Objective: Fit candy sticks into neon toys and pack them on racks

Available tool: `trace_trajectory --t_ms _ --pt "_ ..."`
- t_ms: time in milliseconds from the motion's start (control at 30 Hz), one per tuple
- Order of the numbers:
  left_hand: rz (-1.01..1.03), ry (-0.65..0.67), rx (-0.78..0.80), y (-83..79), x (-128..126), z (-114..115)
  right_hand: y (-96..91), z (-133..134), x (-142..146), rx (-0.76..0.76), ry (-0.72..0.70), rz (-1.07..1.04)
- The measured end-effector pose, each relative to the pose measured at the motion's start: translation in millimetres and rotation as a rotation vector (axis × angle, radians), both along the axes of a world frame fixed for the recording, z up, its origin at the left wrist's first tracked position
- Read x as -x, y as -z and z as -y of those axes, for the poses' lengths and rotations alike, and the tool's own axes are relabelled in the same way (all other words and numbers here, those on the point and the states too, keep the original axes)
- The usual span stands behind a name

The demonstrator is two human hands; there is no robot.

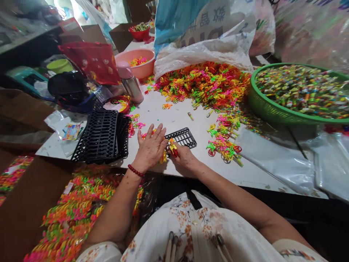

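My left hand point(149, 149) has its fingers spread, palm down over some small bright plastic toys at the table's near edge. What lies under the palm is hidden. Just beside it, my right hand point(185, 157) is closed on a small yellow-and-red plastic toy point(172, 146), gripped between thumb and fingers. A black plastic grid tray point(185, 137) lies on the white table point(174, 116) behind the right hand, its near left corner covered by the hands. More toys, shaped like little bicycles, form a small pile point(223, 138) to the right.
A stack of black grid trays point(102, 134) stands at left, near a flask point(131, 83). A large toy heap point(207, 83) spills from a sack point(201, 32). At right are a green basket point(272, 105) of candy-like tubes and clear plastic bags point(278, 160). A box of packed toys point(73, 214) sits below left.
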State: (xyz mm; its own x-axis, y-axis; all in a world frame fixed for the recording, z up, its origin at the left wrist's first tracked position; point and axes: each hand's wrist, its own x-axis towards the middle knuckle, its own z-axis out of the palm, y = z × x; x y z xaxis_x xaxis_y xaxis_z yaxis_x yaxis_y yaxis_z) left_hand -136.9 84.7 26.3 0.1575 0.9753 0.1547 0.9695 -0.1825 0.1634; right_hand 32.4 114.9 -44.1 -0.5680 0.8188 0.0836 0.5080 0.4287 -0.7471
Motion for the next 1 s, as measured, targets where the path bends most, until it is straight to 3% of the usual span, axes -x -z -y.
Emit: trace_trajectory --t_ms 200,467,633,800,900,1000 --pt "-0.004 -0.002 0.000 -0.9 -0.6 -0.8 3.9 5.7 0.7 -0.019 0.026 -0.066" --pt "0.011 0.015 -0.025 2.2 1.3 -0.3 -1.7 3.0 2.6 -0.118 -0.069 0.147" --pt "0.016 0.113 -0.075 2.6 4.0 -0.5 0.7 5.7 3.9 -0.244 -0.194 0.180" --pt "-0.012 0.222 -0.088 6.7 7.0 -4.3 3.0 2.4 9.2 -0.208 -0.199 0.166" --pt "-0.021 0.238 -0.116 11.1 8.5 -6.6 -8.3 5.6 -6.0 -0.207 -0.159 0.115" --pt "-0.012 0.240 -0.128 15.2 10.4 -7.3 -26.7 15.9 -52.6 -0.312 -0.010 0.050"
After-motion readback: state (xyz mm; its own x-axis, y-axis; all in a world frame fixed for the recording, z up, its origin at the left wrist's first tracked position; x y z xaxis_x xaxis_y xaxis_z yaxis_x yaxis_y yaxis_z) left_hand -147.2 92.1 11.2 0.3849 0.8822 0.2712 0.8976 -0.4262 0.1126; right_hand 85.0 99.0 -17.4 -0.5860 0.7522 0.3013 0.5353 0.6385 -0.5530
